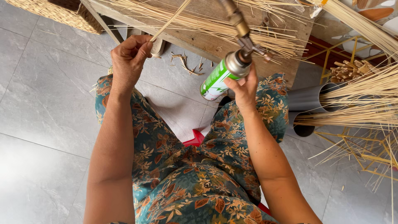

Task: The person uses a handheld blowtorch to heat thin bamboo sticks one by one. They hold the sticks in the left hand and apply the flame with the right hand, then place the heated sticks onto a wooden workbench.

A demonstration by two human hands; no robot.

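Left hand (129, 62) on bamboo strip (172, 18); right hand (244, 89) on gas torch (226, 72)

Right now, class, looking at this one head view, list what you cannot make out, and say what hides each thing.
- Torch nozzle tip: cut off by the top edge, so no flame can be checked.
- Far end of the strip held by the left hand: runs out at the top edge.
- Right hand palm and fingertips: hidden behind the can.
- Red seat: mostly hidden by the legs.
- Basket: cut by the top edge.

Teal trousers (195, 182) printed with orange and cream leaves; both forearms bare, no sleeves.
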